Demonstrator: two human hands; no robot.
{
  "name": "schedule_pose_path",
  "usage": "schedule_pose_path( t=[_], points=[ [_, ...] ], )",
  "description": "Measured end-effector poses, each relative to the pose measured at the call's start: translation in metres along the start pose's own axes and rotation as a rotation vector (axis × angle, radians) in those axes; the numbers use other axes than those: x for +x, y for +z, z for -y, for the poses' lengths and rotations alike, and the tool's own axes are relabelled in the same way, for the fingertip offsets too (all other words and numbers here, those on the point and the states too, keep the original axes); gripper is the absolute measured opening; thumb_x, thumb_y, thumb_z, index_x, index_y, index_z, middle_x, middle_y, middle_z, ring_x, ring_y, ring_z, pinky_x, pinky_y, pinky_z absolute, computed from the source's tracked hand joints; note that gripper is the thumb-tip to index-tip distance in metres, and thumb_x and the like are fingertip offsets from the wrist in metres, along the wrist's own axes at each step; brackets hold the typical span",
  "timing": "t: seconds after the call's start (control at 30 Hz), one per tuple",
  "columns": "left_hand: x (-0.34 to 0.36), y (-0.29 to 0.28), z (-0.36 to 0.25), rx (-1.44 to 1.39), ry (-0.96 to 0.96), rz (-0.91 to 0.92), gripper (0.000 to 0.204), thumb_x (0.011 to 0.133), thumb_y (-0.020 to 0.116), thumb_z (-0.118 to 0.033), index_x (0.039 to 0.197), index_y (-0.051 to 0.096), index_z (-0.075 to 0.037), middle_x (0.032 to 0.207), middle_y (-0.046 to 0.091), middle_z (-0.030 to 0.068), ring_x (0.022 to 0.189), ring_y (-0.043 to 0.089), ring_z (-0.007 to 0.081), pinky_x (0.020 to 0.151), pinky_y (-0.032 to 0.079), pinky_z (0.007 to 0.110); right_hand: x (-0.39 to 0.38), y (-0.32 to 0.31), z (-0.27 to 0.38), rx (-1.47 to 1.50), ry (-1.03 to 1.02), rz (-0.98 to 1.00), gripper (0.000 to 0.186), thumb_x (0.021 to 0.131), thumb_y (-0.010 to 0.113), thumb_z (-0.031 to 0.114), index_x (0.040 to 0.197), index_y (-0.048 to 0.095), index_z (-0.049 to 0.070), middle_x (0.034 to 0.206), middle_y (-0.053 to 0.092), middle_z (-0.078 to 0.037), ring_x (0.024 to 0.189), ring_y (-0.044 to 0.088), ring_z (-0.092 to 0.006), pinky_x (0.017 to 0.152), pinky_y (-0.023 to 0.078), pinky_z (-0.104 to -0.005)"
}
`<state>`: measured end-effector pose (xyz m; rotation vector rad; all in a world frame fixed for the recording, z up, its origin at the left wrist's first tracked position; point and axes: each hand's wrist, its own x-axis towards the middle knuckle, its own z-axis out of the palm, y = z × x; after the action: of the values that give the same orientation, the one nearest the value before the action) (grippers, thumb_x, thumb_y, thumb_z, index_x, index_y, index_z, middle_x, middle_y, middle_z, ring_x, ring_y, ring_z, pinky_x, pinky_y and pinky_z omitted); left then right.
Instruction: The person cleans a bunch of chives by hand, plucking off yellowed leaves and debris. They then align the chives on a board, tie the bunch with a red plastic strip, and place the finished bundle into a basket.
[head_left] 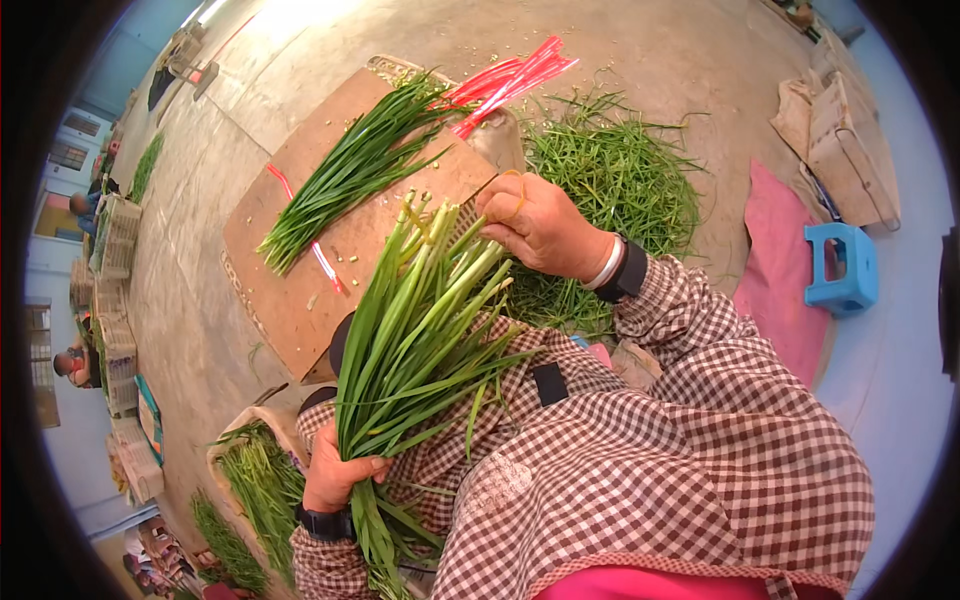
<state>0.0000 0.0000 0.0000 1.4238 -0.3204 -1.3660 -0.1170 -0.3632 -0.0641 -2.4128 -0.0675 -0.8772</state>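
Here the left hand [338, 472], low and left of centre in the frame, is clamped around the leafy end of a bunch of chives [420, 330] that runs up and right across the lap. The right hand [535, 222], just above centre, pinches the pale stalk ends of the same bunch, fingers curled together, with a thin rubber band [516, 196] looped over them. So the hands sit well apart, one at each end of the bunch. Both arms wear checked sleeves [680, 440], and each wrist carries a dark band.

Beyond the right hand, in the upper middle of the frame, a brown board [290, 270] lies on the concrete floor [190, 260]. A second bunch [350, 175] lies slantwise on it, with small cut bits scattered about. Red strips [510, 80] fan out past the board's upper right corner. To the right of the board is a loose heap of greens [620, 175]. At right lie a pink cloth [780, 290] and a blue stool [840, 268]. More greens [262, 485] fill a container at lower left, and crates [115, 240] stand along the left edge.
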Motion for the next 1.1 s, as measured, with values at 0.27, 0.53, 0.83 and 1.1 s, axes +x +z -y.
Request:
schedule_pose_path(
  t=[0.27, 0.53, 0.83, 1.1],
  points=[
    [-0.003, -0.003, 0.007, 0.179, 0.013, -0.106, 0.039, 0.072, 0.066, 0.004, 0.109, 0.056, 0.003, 0.086, 0.065, 0.0096, 0.066, 0.061, 0.0154, 0.058, 0.052, 0.029, 0.004, -0.026, 0.006, 0.692, 0.552, 0.167, 0.006, 0.085, 0.062, 0.006, 0.084, 0.063, 0.0, 0.087, 0.066, -0.007, 0.075, 0.061, -0.0133, 0.068, 0.049, -0.0271],
    [-0.005, -0.014, 0.013, 0.222, 0.04, -0.078, 0.04, 0.072, 0.071, 0.0, 0.109, 0.056, 0.003, 0.085, 0.066, 0.0087, 0.065, 0.062, 0.0158, 0.059, 0.052, 0.029, -0.046, -0.06, -0.056, 1.543, 0.725, -0.225, 0.017, 0.093, 0.059, 0.019, 0.088, 0.062, 0.003, 0.088, 0.067, -0.009, 0.066, 0.058, -0.0137, 0.063, 0.052, -0.0313],
    [-0.006, -0.014, 0.011, 0.263, 0.052, -0.1, 0.035, 0.073, 0.07, 0.001, 0.105, 0.058, 0.003, 0.085, 0.065, 0.0082, 0.064, 0.061, 0.0141, 0.058, 0.05, 0.028, -0.131, -0.076, -0.117, -0.614, 0.905, 0.237, 0.031, 0.08, 0.066, 0.02, 0.096, 0.061, -0.005, 0.092, 0.063, -0.029, 0.08, 0.064, -0.0394, 0.07, 0.053, -0.0433],
    [-0.003, 0.013, -0.009, 0.797, 0.414, -0.231, 0.051, 0.074, 0.063, 0.003, 0.124, 0.054, 0.003, 0.094, 0.066, 0.0095, 0.078, 0.061, 0.0153, 0.068, 0.049, 0.028, -0.001, -0.033, 0.033, 0.954, 0.771, 0.194, 0.043, 0.086, 0.061, 0.003, 0.125, 0.045, -0.005, 0.089, 0.067, -0.012, 0.07, 0.065, -0.0154, 0.064, 0.055, -0.025]
  ],
)
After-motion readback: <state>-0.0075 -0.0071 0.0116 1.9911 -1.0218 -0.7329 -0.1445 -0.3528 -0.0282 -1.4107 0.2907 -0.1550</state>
